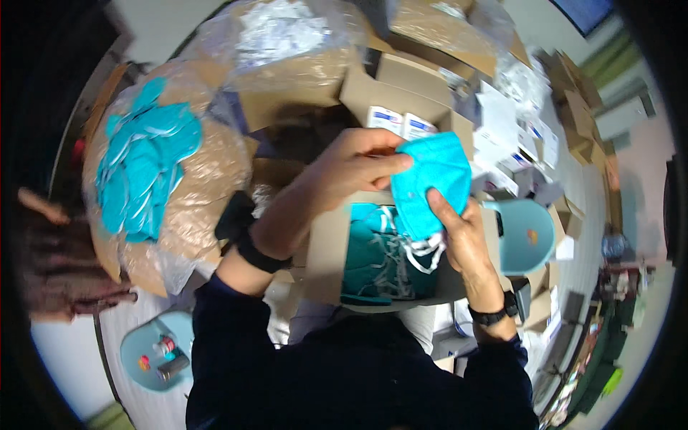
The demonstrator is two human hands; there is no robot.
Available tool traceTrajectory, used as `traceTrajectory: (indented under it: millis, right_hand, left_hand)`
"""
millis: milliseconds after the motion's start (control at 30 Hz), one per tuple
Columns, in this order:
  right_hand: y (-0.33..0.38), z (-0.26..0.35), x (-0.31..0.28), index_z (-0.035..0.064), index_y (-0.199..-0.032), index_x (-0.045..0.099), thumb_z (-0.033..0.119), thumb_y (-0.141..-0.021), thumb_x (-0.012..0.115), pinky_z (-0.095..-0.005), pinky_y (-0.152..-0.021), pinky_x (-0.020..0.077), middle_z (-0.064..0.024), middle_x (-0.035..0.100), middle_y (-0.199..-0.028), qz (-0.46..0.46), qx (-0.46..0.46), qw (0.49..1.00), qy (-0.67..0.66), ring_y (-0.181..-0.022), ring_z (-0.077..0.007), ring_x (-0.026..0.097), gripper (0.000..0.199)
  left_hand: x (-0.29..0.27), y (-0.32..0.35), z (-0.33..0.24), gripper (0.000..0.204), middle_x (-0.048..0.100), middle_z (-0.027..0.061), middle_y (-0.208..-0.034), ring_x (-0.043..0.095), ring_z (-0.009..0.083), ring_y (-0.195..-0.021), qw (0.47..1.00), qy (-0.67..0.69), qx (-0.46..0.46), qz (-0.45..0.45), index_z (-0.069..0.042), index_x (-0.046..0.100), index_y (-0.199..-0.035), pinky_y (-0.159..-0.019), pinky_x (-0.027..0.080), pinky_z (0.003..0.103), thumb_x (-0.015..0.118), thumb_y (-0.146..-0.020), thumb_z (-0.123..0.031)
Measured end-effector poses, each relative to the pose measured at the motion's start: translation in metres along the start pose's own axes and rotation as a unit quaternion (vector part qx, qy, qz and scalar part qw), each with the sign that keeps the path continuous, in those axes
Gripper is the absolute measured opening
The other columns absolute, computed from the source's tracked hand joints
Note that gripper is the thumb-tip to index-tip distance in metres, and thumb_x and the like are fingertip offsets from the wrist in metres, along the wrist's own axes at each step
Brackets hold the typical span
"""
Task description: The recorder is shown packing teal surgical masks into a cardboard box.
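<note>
Both hands hold a folded teal face mask (436, 170) with white straps, above an open cardboard carton (327, 251). My left hand (358, 163) pinches its upper left edge between thumb and fingers. At the lower right, my right hand (466, 235) grips the mask, thumb across the front and fingers behind it. White straps (428, 254) dangle from its lower end. Inside the carton lie more teal masks (362, 265) with tangled white straps. Just beyond stands another open carton (412, 77) with small white boxes (418, 126) in it.
A plastic-lined carton (211, 175) at left bears a heap of teal masks (147, 165). Bags of white packets (283, 36) stand at the back. Light blue stools (527, 251) flank me; the left stool (136, 369) holds small items. Another person's hand (44, 208) shows far left.
</note>
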State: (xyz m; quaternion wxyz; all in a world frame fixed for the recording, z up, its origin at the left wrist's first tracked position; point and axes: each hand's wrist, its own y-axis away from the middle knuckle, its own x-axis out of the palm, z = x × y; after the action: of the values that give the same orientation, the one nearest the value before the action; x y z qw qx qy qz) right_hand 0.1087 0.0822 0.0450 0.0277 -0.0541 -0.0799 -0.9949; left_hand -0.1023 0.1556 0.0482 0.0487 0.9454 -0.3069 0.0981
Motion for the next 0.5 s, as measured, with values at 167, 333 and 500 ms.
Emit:
traceTrajectory:
  millis: [167, 333, 500]
  right_hand:
    - [0.028, -0.003, 0.005, 0.0018, -0.106, 0.068, 0.024, -0.093, 0.065, -0.0254, -0.073, 0.0499, -0.0049, 0.070, -0.096, 0.036, -0.003, 0.999, 0.031, -0.082, -0.0094, 0.062, 0.026]
    - [0.035, -0.006, 0.005, 0.0034, -0.093, 0.068, 0.023, -0.093, 0.065, -0.0191, -0.058, 0.0414, 0.0002, 0.065, -0.079, 0.138, 0.008, 0.986, 0.089, -0.065, -0.0040, 0.052, 0.020]
    - [0.045, 0.003, -0.002, 0.0049, -0.076, 0.062, 0.030, -0.096, 0.059, -0.0198, -0.047, 0.0263, 0.0043, 0.052, -0.065, 0.107, -0.008, 0.985, 0.137, -0.052, -0.0021, 0.036, 0.032]
  left_hand:
    - [0.026, 0.031, 0.022, 0.032, 0.055, -0.0018, -0.072, 0.046, 0.0038, -0.057, 0.987, 0.072, 0.021, -0.140, -0.002, 0.060, -0.110, -0.048, 0.035, 0.021, 0.071, -0.087, -0.022]
    - [0.001, 0.073, 0.024, 0.021, 0.050, -0.0031, -0.065, 0.043, 0.0031, -0.054, 0.998, 0.025, -0.044, -0.041, -0.006, 0.061, -0.092, -0.046, 0.031, 0.021, 0.071, -0.085, -0.023]
    - [-0.070, 0.116, -0.017, 0.019, 0.047, -0.0041, -0.061, 0.044, 0.0045, -0.052, 0.910, 0.015, 0.101, -0.401, -0.011, 0.056, -0.078, -0.043, 0.029, 0.021, 0.071, -0.085, -0.020]
